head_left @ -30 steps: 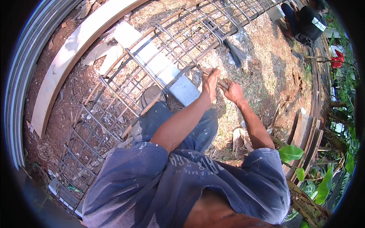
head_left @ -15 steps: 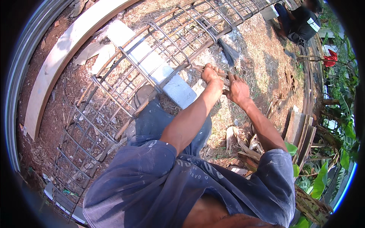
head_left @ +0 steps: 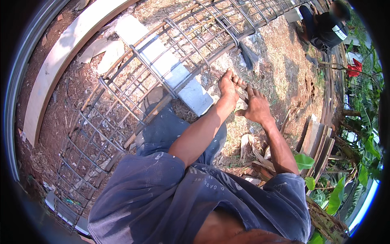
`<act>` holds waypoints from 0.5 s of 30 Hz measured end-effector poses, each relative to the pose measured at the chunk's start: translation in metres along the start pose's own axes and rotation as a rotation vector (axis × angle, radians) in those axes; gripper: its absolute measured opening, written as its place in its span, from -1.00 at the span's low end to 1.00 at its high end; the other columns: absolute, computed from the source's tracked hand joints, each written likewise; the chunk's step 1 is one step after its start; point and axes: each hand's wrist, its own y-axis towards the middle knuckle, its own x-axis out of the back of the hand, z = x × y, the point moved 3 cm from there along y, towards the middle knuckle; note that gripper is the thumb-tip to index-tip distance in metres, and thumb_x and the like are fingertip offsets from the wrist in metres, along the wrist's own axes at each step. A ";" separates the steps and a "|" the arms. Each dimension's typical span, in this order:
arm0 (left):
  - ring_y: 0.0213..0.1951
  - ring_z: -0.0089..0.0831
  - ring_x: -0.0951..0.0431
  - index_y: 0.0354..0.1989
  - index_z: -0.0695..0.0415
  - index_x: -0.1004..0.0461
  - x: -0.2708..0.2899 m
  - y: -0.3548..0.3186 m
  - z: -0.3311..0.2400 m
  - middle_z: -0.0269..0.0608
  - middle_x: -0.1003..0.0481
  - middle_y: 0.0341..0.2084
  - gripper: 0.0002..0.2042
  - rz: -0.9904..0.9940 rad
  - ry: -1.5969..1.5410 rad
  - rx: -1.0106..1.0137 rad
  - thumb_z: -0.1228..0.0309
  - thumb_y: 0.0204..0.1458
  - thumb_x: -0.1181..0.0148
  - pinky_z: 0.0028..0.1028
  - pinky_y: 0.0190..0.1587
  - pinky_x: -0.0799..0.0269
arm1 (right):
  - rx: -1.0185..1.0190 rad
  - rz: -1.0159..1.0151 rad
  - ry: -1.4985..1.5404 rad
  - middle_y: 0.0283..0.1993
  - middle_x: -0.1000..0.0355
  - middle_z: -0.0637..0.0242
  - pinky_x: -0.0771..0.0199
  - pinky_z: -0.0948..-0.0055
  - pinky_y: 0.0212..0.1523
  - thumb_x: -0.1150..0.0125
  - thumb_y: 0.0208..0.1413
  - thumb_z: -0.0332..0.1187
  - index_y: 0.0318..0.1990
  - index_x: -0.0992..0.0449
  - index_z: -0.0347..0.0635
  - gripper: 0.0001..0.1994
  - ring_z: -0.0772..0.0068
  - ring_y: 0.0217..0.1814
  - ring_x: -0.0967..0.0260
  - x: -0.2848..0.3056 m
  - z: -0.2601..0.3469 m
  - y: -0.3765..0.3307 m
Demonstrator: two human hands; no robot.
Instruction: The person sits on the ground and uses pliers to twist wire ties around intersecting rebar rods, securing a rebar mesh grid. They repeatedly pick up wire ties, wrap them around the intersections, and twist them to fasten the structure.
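My left hand [head_left: 228, 86] is closed around the handles of a brown, rusty-looking tool like a pair of pincers [head_left: 215, 72]. Its head end points at the near lower bar of a long steel rebar cage [head_left: 170, 61], close to a cross tie; whether it grips wire there is too small to tell. My right hand [head_left: 257, 107] lies beside the handle ends, fingers stretched out and thumb spread, fingertips at the handle. A bundle of thin dark wires [head_left: 246, 57] hangs from the cage just beyond my hands.
The cage rests on a pale block [head_left: 195, 96] by my knee. A curved-looking plank [head_left: 57, 77] lies to the left. Stacked boards [head_left: 319, 142] and banana-like leaves [head_left: 335, 193] stand at the right. Another person [head_left: 327, 28] squats at the far right.
My right hand has eased slightly down and away from my left, its thumb now further from the handles. The left hand keeps its grip. The whole view has shifted slightly.
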 end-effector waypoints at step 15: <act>-0.34 -0.15 -0.56 -0.27 0.39 -0.48 0.003 -0.014 0.003 -0.01 -0.53 -0.41 -0.61 -0.871 0.894 -0.075 0.24 -0.05 -0.29 -0.28 -0.30 -0.43 | -0.043 0.370 0.745 -0.26 -0.54 -0.06 -0.49 0.22 -0.16 -0.27 -0.03 -0.21 -0.17 -0.43 -0.37 -0.61 0.12 -0.25 -0.54 -0.111 -0.022 0.009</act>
